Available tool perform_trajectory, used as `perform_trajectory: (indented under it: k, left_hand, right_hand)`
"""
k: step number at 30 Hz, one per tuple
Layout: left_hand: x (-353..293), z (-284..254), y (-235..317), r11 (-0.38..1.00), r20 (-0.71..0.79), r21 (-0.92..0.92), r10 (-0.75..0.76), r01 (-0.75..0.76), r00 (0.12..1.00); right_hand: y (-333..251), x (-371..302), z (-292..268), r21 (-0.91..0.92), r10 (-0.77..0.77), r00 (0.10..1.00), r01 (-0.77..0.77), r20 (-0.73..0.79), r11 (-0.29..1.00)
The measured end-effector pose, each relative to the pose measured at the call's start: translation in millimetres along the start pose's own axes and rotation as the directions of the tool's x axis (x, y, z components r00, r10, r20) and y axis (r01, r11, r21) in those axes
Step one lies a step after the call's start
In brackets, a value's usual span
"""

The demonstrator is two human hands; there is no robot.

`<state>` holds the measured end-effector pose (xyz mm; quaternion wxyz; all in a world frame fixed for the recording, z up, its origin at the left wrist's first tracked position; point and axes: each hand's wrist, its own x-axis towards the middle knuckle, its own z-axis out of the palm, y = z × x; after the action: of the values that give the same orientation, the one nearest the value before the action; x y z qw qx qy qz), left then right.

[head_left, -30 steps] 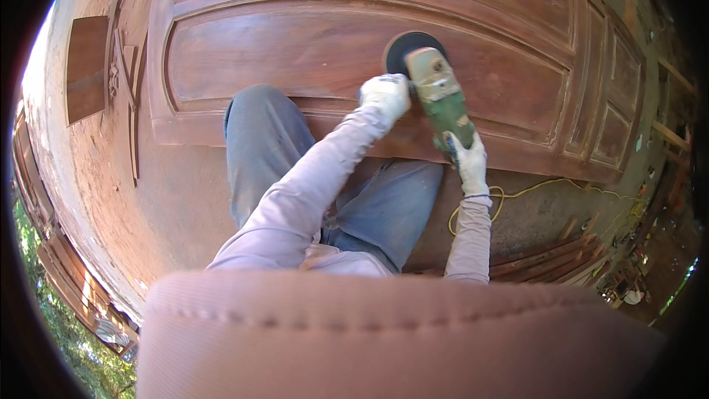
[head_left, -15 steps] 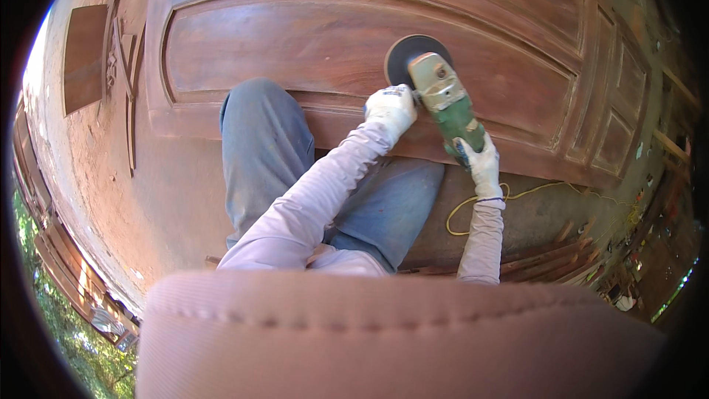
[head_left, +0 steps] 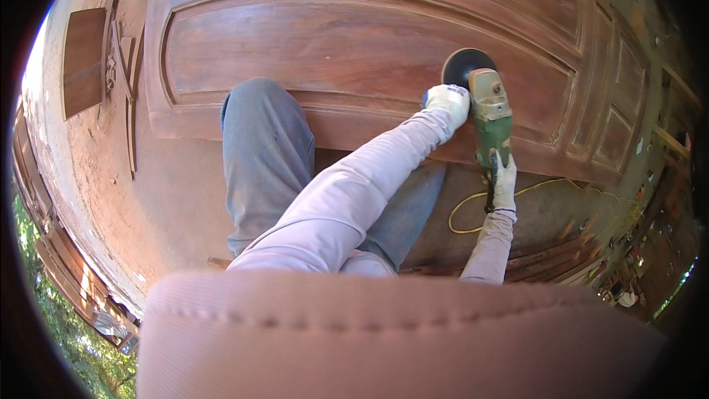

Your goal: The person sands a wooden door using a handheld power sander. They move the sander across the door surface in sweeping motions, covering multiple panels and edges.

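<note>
A green angle grinder (head_left: 493,122) with a dark round sanding disc (head_left: 467,66) is over the lower panel of a brown wooden door (head_left: 354,44). The disc lies at the panel's right part; I cannot tell whether it presses on the wood. My left hand (head_left: 450,101), in a white glove, is closed beside the tool's head, on its side handle, which the hand mostly hides. My right hand (head_left: 504,183), gloved too, is wrapped round the rear of the grinder's body. The door lies flat in front of my knees, its carved frames around raised panels.
A yellow cord (head_left: 461,230) loops on the ground right of my knees. Wood strips (head_left: 539,258) lie at the lower right. At the left are a brown board (head_left: 84,63) and thin wood pieces (head_left: 130,103). A brown cap brim (head_left: 384,325) covers the bottom.
Both hands have carried the grinder to the right and slightly nearer along the panel. The tool now points more straight away from me. The door has not moved.
</note>
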<state>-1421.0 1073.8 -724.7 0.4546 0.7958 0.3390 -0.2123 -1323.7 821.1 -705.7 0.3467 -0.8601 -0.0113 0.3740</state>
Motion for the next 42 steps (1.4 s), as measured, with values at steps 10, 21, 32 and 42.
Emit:
perform_trajectory:
  k: [10, 21, 32, 42]
  left_hand:
    - [-64.6, -61.8, -150.0, 0.973, -0.291, 0.028, -0.209, 0.227, 0.933]
    - [-39.5, -78.5, -136.1, 0.967, -0.279, -0.016, -0.250, 0.256, 0.927]
    - [43.6, -41.8, 25.9, 0.989, 0.005, 0.116, -0.089, 0.088, 0.996]
    - [97.6, 1.8, 140.5, 0.984, 0.060, 0.173, 0.038, -0.048, 0.997]
  right_hand:
    - [-79.8, -27.1, 141.4, -0.306, -0.308, 0.937, 0.345, 0.162, 0.887]
    - [-113.2, -3.5, 132.5, -0.288, -0.239, 0.956, 0.280, 0.170, 0.916]
    - [-46.7, 50.3, -7.8, -0.067, -0.063, 0.998, 0.062, -0.018, 0.996]
    - [-15.0, 89.9, -107.9, 0.119, 0.037, 0.996, -0.027, -0.080, 0.993]
